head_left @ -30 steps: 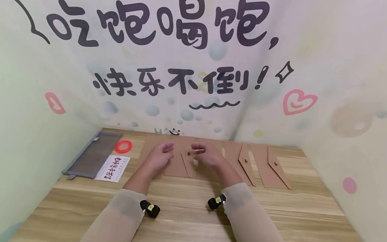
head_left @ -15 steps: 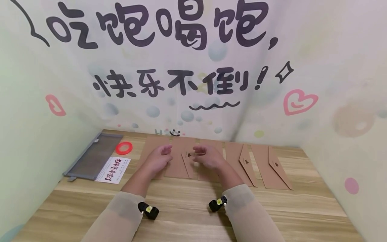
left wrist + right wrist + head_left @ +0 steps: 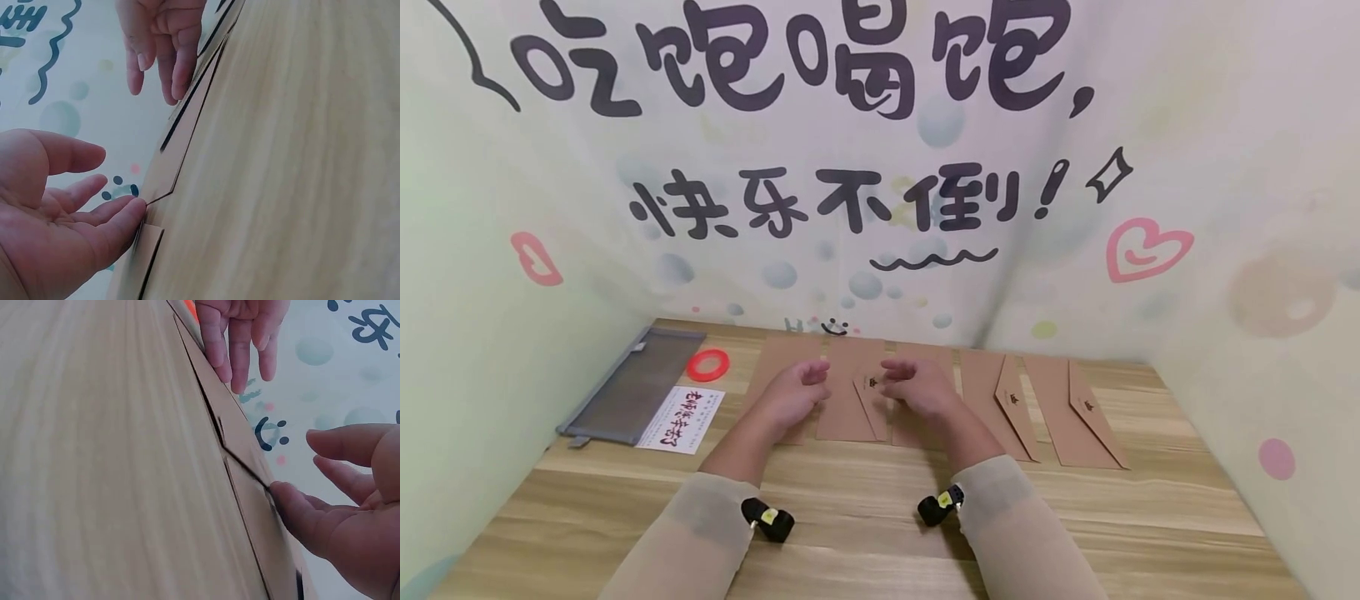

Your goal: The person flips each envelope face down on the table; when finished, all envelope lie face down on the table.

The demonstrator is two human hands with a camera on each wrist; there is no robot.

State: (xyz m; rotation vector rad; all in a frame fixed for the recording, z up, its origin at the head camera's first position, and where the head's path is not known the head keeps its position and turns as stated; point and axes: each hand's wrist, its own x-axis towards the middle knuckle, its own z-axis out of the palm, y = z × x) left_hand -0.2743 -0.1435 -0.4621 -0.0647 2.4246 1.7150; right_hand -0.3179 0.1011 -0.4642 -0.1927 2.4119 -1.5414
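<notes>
Brown envelopes (image 3: 842, 408) lie flat in a row of five along the far part of the wood-grain counter (image 3: 850, 517). The left hand (image 3: 792, 396) is over the leftmost one and the right hand (image 3: 920, 390) over the middle one; the second lies in the gap between, its flap (image 3: 872, 402) slanting down the right side. On both hands the fingers are apart and loosely bent, gripping nothing that shows. Whether the lowest fingertips touch the paper, I cannot tell.

For careful work at this spot, a light touch looks best. Flat paper like this probably slides readily, so guiding it by the side edges seems safer than pressing from above, which could drag a neighbour along. The gaps that show are narrow, so shifting one envelope at a time should keep the spacing even. Dark lines along the flaps of the two at the right suggest that these stand slightly lifted; a sleeve (image 3: 1030, 542) sweeping across could catch and crease them. At the far left, the grey pouch (image 3: 632, 387), the red ring (image 3: 708, 365) and the white card (image 3: 683, 421) sit near the first envelope, so the left hand would do well to avoid wide outward swings.
</notes>
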